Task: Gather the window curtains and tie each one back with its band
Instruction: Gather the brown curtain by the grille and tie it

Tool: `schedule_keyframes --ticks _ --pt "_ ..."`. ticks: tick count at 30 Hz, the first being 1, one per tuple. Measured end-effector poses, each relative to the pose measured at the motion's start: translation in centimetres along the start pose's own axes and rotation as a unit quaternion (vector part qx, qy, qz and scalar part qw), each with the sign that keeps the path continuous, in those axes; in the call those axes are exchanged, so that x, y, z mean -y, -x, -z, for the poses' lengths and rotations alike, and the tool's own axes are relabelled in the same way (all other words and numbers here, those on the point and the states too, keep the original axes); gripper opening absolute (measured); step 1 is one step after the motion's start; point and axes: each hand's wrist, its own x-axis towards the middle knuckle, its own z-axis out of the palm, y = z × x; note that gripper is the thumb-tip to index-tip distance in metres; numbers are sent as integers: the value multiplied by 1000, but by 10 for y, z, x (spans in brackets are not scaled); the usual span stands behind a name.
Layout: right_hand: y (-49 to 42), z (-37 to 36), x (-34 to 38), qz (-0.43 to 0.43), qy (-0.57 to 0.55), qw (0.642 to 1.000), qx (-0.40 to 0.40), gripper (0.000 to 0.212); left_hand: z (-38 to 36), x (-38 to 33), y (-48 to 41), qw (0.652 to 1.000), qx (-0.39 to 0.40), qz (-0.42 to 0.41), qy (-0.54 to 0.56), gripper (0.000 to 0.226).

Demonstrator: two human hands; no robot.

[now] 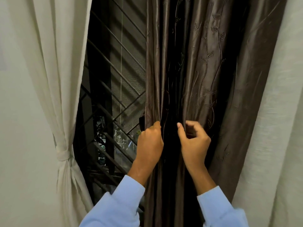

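The cream curtain (54, 79) at nine o'clock was tied with its band (63, 154), while the brown curtain (205, 71), pinched by left hand (150, 141) and right hand (194, 142), was left untied.

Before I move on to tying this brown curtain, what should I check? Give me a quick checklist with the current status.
1. Left hand grips the brown curtain at its left edge: ok.
2. Right hand has a firm hold: cannot tell; its fingers curl at the folds.
3. Brown curtain fully bunched: not ok; it spreads wide to the right of the hands.
4. Its own tie within sight: cannot tell; none shows.
5. Left cream curtain tied with its band: ok.
6. Right cream curtain tied: cannot tell.
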Motion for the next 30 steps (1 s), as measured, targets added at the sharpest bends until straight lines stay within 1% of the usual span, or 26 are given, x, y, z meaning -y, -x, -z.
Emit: schedule_keyframes --ticks 2,4,8,12,18,23,26,28,29,30 --pt "10 -3 -2 25 10 1000 14 9 -1 -1 0 1000 -8 0 10 15" --pt "18 -6 -4 28 18 999 30 14 -1 -1 1 1000 -16 4 21 15" --pt "28 -7 -5 27 52 993 104 24 -3 -3 3 999 -12 6 44 20" --pt "37 -9 2 15 51 987 152 19 -4 -7 3 997 -6 0 75 23" --pt "43 -7 8 27 49 983 174 17 -6 -9 2 996 2 4 87 25" --pt "41 -2 3 40 62 980 183 15 -6 -16 1 996 -7 -12 83 31" --pt "35 1 1 31 49 975 216 23 -9 -15 -2 997 3 11 70 26" --pt "29 6 2 15 53 967 248 25 -11 -9 -7 996 10 31 80 30" --pt "26 10 2 11 68 966 248 25 -13 -5 -10 996 11 40 83 31" --pt "24 16 2 17 82 970 230 24 -14 -2 -12 996 10 44 80 31"
